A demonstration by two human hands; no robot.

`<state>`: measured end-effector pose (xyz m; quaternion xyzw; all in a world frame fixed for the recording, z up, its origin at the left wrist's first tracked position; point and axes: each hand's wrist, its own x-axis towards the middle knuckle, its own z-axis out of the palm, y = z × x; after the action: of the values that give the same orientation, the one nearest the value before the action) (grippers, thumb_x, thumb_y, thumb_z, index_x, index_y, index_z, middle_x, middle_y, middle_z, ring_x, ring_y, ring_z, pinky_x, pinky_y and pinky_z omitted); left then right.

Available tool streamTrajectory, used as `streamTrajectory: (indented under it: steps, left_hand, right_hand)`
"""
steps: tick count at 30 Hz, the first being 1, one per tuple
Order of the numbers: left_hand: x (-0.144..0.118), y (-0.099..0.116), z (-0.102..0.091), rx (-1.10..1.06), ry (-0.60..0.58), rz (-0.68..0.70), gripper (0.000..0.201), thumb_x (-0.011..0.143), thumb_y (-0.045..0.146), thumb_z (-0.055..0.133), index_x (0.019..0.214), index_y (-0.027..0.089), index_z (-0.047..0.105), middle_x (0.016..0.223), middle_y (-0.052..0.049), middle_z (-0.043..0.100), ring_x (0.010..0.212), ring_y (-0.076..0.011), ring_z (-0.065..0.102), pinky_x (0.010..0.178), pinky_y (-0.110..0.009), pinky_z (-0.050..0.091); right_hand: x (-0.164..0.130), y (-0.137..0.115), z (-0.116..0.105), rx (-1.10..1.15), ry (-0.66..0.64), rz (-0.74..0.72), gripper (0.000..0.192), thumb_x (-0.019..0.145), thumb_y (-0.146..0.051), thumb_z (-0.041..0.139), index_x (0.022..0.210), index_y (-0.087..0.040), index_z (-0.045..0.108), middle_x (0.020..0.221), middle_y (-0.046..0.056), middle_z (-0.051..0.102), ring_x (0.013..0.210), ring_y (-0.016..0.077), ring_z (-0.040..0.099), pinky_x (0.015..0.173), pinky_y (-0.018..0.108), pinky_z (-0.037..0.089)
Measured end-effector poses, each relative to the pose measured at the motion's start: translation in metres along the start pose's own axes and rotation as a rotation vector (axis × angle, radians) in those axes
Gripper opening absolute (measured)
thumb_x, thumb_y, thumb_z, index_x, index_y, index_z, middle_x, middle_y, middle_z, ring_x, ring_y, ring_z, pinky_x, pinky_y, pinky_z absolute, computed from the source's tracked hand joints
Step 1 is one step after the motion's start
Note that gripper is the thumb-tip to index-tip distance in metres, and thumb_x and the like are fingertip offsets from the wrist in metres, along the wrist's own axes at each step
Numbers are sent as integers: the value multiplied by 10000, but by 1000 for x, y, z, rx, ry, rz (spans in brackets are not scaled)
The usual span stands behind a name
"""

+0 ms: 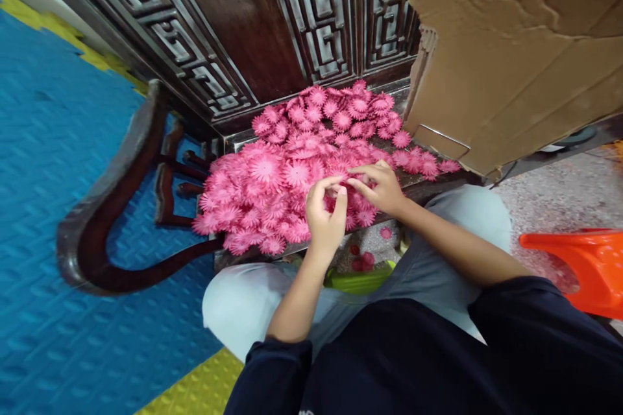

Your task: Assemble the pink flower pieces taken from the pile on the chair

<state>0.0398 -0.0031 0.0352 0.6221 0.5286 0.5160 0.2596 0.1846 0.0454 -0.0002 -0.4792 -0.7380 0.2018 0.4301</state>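
Observation:
A heap of pink artificial flowers with spiky petals covers a dark wooden bench seat in front of me. Over the heap's near right side, my left hand is closed, thumb and fingers curled toward each other. My right hand faces it from the right, its thumb and forefinger in a pinch. The fingertips of both hands almost meet. Whatever lies between them is too small to tell apart from the pink flowers behind.
A carved wooden panel rises behind the heap, and a curved chair arm stands left. Torn cardboard leans at the right, with a bent metal wire by its base. An orange plastic stool is right; a green object sits between my knees.

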Motion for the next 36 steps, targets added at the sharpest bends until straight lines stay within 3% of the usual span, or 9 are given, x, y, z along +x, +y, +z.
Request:
streamTrajectory:
  steps: [5,8,11,18,24,30,36]
  left_hand:
    - [-2,1,8,164,-210,13,187,788,337,615,927,212,610,925,-42,620,921,-190,570,850,-346,440]
    - [-4,-2,16,201,-226,-6,224,750,319,656,943,215,607,973,-50,613,967,-209,561,885,-374,431]
    - [-4,-5,19,136,-237,-58,136,782,236,600,915,210,604,870,-27,638,841,-171,592,829,-341,454]
    - [-1,-3,12,-57,-14,-124,179,792,224,580,968,198,564,842,-11,617,783,-118,582,753,-251,468]
    - [1,-8,6,35,128,-31,130,811,239,558,929,189,544,841,-14,602,775,-123,564,748,-256,449]
    - [4,-10,0,305,108,89,132,828,218,517,938,191,584,892,-32,635,854,-156,582,818,-305,422]
    - [7,-10,-3,327,102,105,165,842,218,493,955,188,609,873,-36,632,858,-157,580,826,-301,425]
  right_hand:
    - [2,4,5,430,49,327,333,813,-486,533,746,-166,596,649,-1,582,584,119,521,581,248,398]
    - [5,6,9,516,90,418,342,797,-489,545,672,-171,572,657,1,581,636,120,548,645,247,432]
    - [7,2,5,562,90,451,346,780,-496,559,661,-172,585,677,7,598,670,124,563,694,253,447]
    - [16,-7,-22,748,-226,394,350,724,-523,622,703,-173,630,729,13,615,743,140,564,748,282,446]
    - [15,-9,-26,855,-366,399,256,660,-398,722,690,-173,604,653,-31,562,620,99,503,627,250,418]
    - [12,-6,-20,846,-513,465,221,712,-352,684,680,-138,638,640,1,630,636,109,566,668,264,435]
    - [11,3,-13,846,-496,516,197,677,-324,715,651,-151,625,617,-15,625,593,92,551,640,253,418]
